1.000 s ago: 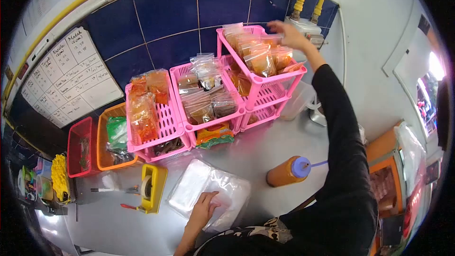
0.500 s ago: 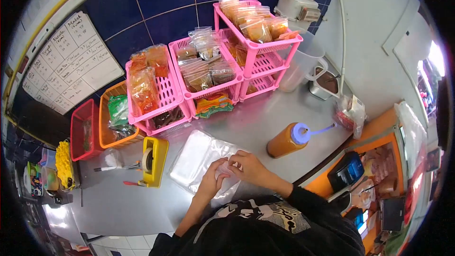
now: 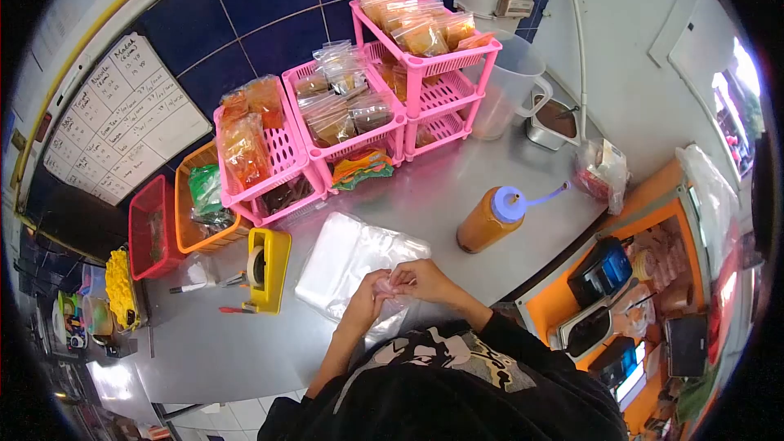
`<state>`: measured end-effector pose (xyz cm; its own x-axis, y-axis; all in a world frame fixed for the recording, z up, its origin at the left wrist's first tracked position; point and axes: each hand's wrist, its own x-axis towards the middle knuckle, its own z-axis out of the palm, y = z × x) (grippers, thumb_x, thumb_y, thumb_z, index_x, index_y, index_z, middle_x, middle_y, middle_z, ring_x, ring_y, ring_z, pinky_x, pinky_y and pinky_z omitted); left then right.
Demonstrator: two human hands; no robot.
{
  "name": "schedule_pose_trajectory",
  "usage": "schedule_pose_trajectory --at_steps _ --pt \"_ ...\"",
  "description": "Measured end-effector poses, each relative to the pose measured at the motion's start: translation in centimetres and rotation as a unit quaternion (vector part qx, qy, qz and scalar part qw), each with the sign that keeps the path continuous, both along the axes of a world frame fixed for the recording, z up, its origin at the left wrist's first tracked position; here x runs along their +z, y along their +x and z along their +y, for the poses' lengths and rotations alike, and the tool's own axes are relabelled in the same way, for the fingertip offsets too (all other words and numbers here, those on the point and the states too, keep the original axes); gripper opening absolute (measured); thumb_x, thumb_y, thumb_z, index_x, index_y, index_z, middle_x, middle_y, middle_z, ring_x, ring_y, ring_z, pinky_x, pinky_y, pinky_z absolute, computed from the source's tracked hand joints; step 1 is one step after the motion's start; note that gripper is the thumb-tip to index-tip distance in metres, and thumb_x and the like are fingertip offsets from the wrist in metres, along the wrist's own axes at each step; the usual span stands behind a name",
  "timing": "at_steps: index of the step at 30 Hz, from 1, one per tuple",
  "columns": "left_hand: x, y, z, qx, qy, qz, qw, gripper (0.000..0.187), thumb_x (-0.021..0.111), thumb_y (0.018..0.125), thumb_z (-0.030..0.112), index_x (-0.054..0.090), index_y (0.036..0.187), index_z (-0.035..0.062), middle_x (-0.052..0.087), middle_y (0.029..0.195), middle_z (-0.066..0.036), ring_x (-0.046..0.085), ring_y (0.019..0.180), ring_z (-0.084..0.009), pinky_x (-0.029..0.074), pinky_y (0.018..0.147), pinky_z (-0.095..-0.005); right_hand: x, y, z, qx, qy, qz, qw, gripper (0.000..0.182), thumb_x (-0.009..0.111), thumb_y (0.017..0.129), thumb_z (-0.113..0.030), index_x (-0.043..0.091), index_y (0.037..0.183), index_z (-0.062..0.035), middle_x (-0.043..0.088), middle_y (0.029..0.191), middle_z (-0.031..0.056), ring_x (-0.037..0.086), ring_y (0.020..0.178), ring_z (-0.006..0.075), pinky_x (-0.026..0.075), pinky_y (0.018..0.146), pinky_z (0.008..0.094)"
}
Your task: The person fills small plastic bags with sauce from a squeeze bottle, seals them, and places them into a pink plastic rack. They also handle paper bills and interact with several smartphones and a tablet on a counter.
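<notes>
My left hand point(image 3: 366, 300) and my right hand point(image 3: 426, 280) meet over the steel counter, fingertips pinched on a small, thin, pinkish plastic bag point(image 3: 384, 286). Fingers partly cover the bag, and its contents cannot be made out. Beneath and beyond my hands lies a stack of clear plastic bags point(image 3: 339, 253). To the right of my hands stands a squeeze bottle point(image 3: 480, 226) of orange-brown sauce with a lilac cap. A yellow tape dispenser point(image 3: 271, 287) sits to the left of the stack.
Pink racks point(image 3: 408, 124) of filled sachets line the back wall. An orange basket point(image 3: 214, 238) and a red basket point(image 3: 153, 233) stand left of them. At the back right are a clear jug point(image 3: 500, 86) and a metal container point(image 3: 555, 124). An orange-edged shelf point(image 3: 555, 290) holds items at right.
Both hands stay together on the small bag, with finger positions slightly shifted. The camera view has turned and tilted a little, so the surroundings appear displaced.
</notes>
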<state>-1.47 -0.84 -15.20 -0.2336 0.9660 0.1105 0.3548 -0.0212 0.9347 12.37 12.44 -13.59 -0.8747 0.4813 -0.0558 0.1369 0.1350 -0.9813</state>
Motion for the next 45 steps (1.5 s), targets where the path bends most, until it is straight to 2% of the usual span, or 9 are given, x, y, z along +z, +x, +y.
schedule_pose_trajectory --at_steps 13,19,22,26,28,34,41,43,45 --pt "-0.7 -0.4 -0.9 -0.026 -0.016 0.029 0.999 0.046 0.066 0.081 0.005 0.045 0.122 0.0011 0.055 0.118 -0.019 0.055 0.108 -0.0344 0.045 0.091 -0.0369 -1.8 0.3 -1.9 -0.010 0.056 -0.035 0.998 0.013 0.066 0.077 -0.002 0.060 0.088 -0.0008 0.064 0.071 0.0065 0.059 0.066 0.0086 0.049 0.062 0.0236" --pt "-0.7 -1.1 -0.6 -0.025 0.053 0.151 0.987 0.049 0.068 0.079 0.006 0.045 0.122 0.0006 0.052 0.120 -0.021 0.054 0.111 -0.0342 0.045 0.090 -0.0369 0.1 0.3 -2.6 -0.079 0.104 -0.101 0.986 0.012 0.058 0.080 0.001 0.052 0.090 -0.0013 0.061 0.069 0.0123 0.061 0.063 0.0155 0.048 0.058 0.0278" --pt "2.0 -1.2 0.0 0.015 0.062 0.224 0.973 0.050 0.068 0.077 0.002 0.046 0.122 0.0004 0.050 0.122 -0.022 0.052 0.112 -0.0333 0.045 0.090 -0.0367 1.2 -0.5 -2.4 -0.215 0.149 0.017 0.965 0.012 0.057 0.082 0.001 0.052 0.092 -0.0021 0.062 0.073 0.0126 0.062 0.064 0.0203 0.049 0.059 0.0305" --pt "5.5 0.1 1.7 0.140 0.107 0.128 0.976 0.042 0.068 0.078 0.000 0.051 0.116 0.0016 0.058 0.111 -0.020 0.059 0.102 -0.0312 0.048 0.083 -0.0338 6.1 -0.3 -1.5 -0.153 0.226 -0.007 0.962 0.012 0.060 0.081 0.000 0.054 0.091 -0.0018 0.063 0.079 0.0130 0.065 0.068 0.0223 0.050 0.061 0.0323" --pt "5.1 -0.6 2.4 -0.007 0.052 -0.032 0.998 0.026 0.065 0.083 0.000 0.054 0.106 -0.0004 0.064 0.094 -0.016 0.065 0.086 -0.0242 0.051 0.076 -0.0308 8.7 -0.3 -0.7 -0.100 0.247 -0.024 0.964 0.013 0.061 0.080 0.000 0.055 0.091 -0.0015 0.064 0.080 0.0128 0.065 0.069 0.0228 0.050 0.061 0.0325" --pt "2.3 0.5 8.0 0.019 0.088 -0.267 0.959 0.012 0.056 0.091 0.002 0.051 0.101 -0.0004 0.063 0.083 -0.008 0.063 0.073 -0.0128 0.050 0.065 -0.0240 19.9 0.0 13.3 -0.064 0.469 -0.169 0.864 0.019 0.058 0.078 -0.005 0.059 0.097 0.0009 0.061 0.095 0.0187 0.058 0.090 0.0378 0.048 0.081 0.0434" --pt "-3.5 1.6 12.7 0.037 0.082 -0.308 0.947 0.008 0.049 0.094 0.004 0.047 0.101 0.0012 0.060 0.087 -0.008 0.057 0.063 -0.0112 0.047 0.056 -0.0241 13.1 -5.6 30.6 0.015 0.607 -0.148 0.781 0.036 0.055 0.079 -0.002 0.053 0.114 0.0018 0.055 0.105 0.0248 0.053 0.104 0.0386 0.043 0.090 0.0465" --pt "-4.5 1.8 12.6 0.059 0.054 -0.313 0.947 0.008 0.052 0.091 0.002 0.049 0.099 0.0020 0.059 0.080 -0.006 0.057 0.062 -0.0092 0.048 0.053 -0.0230 12.3 -8.7 32.5 -0.041 0.555 -0.399 0.729 0.036 0.056 0.078 -0.001 0.053 0.114 0.0018 0.055 0.105 0.0227 0.051 0.106 0.0380 0.042 0.091 0.0458" --pt "-4.4 1.5 12.4 0.050 0.052 -0.292 0.954 0.010 0.054 0.089 0.002 0.050 0.098 0.0020 0.059 0.080 -0.007 0.058 0.062 -0.0106 0.048 0.054 -0.0241 4.8 -7.6 40.7 -0.014 0.590 -0.195 0.783 0.028 0.057 0.078 -0.001 0.055 0.105 0.0022 0.057 0.102 0.0206 0.053 0.102 0.0374 0.043 0.088 0.0437"
